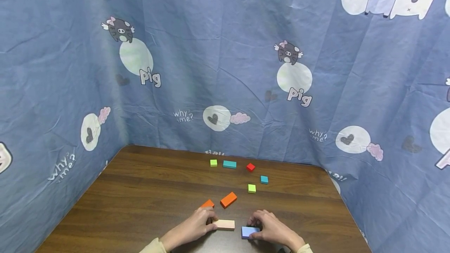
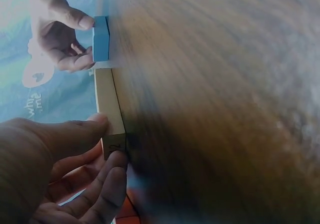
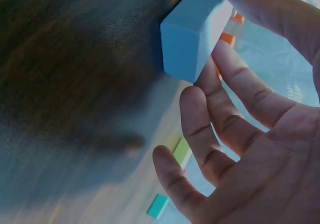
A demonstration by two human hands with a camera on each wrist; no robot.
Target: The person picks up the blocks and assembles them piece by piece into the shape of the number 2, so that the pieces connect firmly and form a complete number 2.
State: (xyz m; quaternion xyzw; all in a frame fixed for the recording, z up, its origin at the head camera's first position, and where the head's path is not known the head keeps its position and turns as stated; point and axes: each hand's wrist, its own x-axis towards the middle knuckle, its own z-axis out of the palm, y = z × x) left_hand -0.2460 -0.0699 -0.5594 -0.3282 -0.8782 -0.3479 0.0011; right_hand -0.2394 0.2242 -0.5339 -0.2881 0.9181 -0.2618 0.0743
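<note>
My left hand [image 1: 195,226] pinches the left end of a cream rectangular block [image 1: 226,225] between thumb and fingers. In the left wrist view dark printed marks show on the end face of that block [image 2: 111,101]. To the right, my right hand [image 1: 273,228] grips a blue block [image 1: 248,232], thumb on the near side and fingers on the far side. Seen from the right wrist, the blue block [image 3: 182,46] lies between thumb and fingertips, with the little finger spread away. A small gap separates the two blocks, which are roughly in line, low at the tabletop.
Just beyond my left fingers lies an orange block [image 1: 208,204], partly hidden, with another orange block [image 1: 228,200] beside it. Farther back are lime blocks [image 1: 252,188], a small blue block [image 1: 264,179], a red one [image 1: 250,167] and a teal one [image 1: 229,164]. Blue patterned cloth [image 1: 218,69] surrounds the brown table [image 1: 147,190].
</note>
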